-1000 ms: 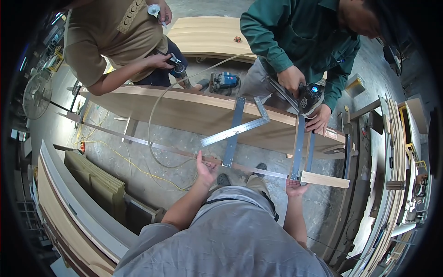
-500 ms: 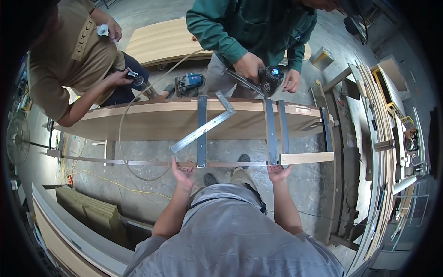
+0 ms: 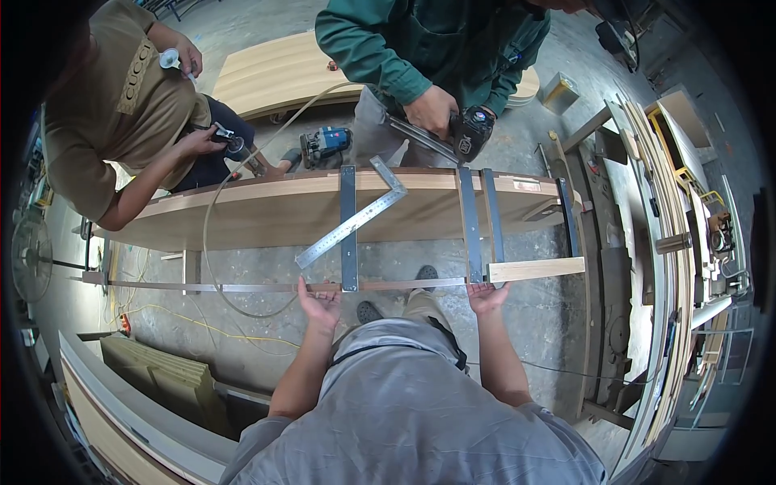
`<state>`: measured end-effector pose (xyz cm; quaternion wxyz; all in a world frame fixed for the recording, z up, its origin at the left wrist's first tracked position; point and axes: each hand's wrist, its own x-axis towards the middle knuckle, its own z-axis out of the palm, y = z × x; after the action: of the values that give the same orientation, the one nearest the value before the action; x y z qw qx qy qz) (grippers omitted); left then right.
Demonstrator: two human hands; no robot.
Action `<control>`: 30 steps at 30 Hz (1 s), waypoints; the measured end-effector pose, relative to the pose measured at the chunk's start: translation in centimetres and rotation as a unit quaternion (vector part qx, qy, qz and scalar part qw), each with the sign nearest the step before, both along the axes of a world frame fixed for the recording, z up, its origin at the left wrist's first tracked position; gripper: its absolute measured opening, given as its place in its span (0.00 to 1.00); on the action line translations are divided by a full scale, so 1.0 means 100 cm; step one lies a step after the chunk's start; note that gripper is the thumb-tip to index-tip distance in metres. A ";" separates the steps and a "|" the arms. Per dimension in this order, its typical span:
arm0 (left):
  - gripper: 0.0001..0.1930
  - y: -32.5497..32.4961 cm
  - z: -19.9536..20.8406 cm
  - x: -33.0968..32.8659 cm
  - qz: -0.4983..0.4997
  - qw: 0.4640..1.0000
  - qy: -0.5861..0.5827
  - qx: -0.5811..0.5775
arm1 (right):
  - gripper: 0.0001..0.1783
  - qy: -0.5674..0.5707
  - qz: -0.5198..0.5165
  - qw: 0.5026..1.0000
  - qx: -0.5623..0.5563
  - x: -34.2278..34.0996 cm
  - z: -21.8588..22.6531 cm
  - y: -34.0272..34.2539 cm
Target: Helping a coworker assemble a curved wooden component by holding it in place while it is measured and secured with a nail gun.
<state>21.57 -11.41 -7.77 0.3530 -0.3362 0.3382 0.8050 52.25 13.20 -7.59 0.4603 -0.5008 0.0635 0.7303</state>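
My left hand (image 3: 321, 304) is palm up at the near edge of a long thin strip (image 3: 259, 287), thumb raised, fingers curled beneath it. My right hand (image 3: 487, 298) supports the same strip further right, beside a dark flat bar (image 3: 471, 230) and a short pale wooden board (image 3: 537, 270). Another dark bar (image 3: 349, 242) runs from the strip to a large wooden panel (image 3: 275, 222) standing on edge. Across that bar lies a metal carpenter's square (image 3: 352, 226). Beyond the panel, a person in green sleeves holds a cordless power tool (image 3: 470, 133) by the panel's top edge.
At the left, a person in a tan shirt (image 3: 121, 105) holds a small tool (image 3: 230, 141). A hose (image 3: 208, 234) loops over the panel. A blue power tool (image 3: 326, 145) is behind it. Boards (image 3: 158, 376) stand at lower left; a cluttered rack (image 3: 663, 210) lines the right.
The green-sleeved person's free hand, seen beside the power tool before, is now hidden behind it. The view has shifted slightly. My hands stay at the strip.
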 end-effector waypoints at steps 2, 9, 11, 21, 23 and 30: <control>0.37 0.002 0.004 0.000 0.001 1.000 -0.003 -0.006 | 0.49 0.002 -0.002 1.000 0.002 0.000 0.001 0.000; 0.38 0.002 0.005 0.000 0.007 1.000 -0.011 -0.005 | 0.54 0.003 0.018 1.000 0.025 0.000 -0.001 -0.001; 0.38 0.002 0.005 0.000 0.009 1.000 -0.010 -0.007 | 0.54 0.002 0.019 1.000 0.024 0.000 -0.004 -0.001; 0.37 0.000 0.009 0.004 -0.001 1.000 0.013 -0.010 | 0.52 0.010 0.024 0.999 0.024 0.002 -0.001 -0.004; 0.37 -0.001 0.009 0.004 -0.002 1.000 0.010 -0.010 | 0.52 0.015 0.029 0.999 0.035 0.004 -0.003 -0.004; 0.36 0.001 0.008 0.002 -0.001 1.000 0.005 -0.007 | 0.51 0.019 0.030 0.999 0.041 0.003 -0.003 -0.002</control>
<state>21.79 -11.34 -6.98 0.3495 -0.3345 0.3462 0.8038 52.58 12.98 -7.94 0.4572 -0.4691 0.0272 0.7551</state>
